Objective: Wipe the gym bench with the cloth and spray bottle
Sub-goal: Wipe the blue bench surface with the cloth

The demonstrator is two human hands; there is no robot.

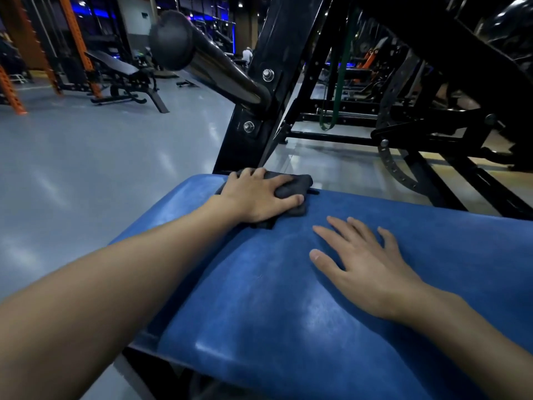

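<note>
The blue padded gym bench [259,298] fills the lower middle of the head view. A dark grey cloth [297,183] lies bunched at the pad's far edge. My left hand [256,194] lies on top of it, fingers curled over the cloth and thumb along its near side. My right hand [366,267] rests flat on the pad to the right, fingers spread and straight, holding nothing. No spray bottle is in view.
A black steel machine frame [259,111] with a chrome bar [213,67] and its round black end cap rises just beyond the pad. More black framework [432,134] stands to the right. Grey floor [86,168] lies to the left, with another bench [124,79] and orange racks [78,39] far off.
</note>
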